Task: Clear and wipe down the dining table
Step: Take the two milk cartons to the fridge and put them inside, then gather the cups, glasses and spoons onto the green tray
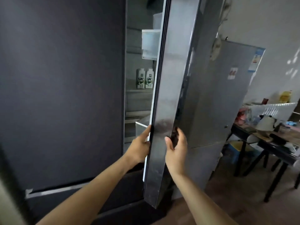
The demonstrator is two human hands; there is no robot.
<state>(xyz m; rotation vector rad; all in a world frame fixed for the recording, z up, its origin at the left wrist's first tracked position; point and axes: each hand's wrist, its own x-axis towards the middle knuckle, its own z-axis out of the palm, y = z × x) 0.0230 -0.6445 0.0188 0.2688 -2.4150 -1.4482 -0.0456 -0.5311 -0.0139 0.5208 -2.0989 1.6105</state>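
Left hand (141,143) and right hand (176,148) each curled fingers round the edge of the ajar refrigerator door (172,78); probably a putting-away step. Next: swing it shut, then clear the cluttered dining table (274,147), which stood well apart at right.

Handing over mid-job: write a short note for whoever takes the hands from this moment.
Left hand: grips the inner edge of the fridge door, which stands partly open.
Right hand: fingers curled round the door's outer edge.
Two cartons stand on a shelf inside.
Dining table: off to the right, cluttered.
Done: nothing visibly finished at the table.
Left: finish with the door, clear the table, wipe it down.
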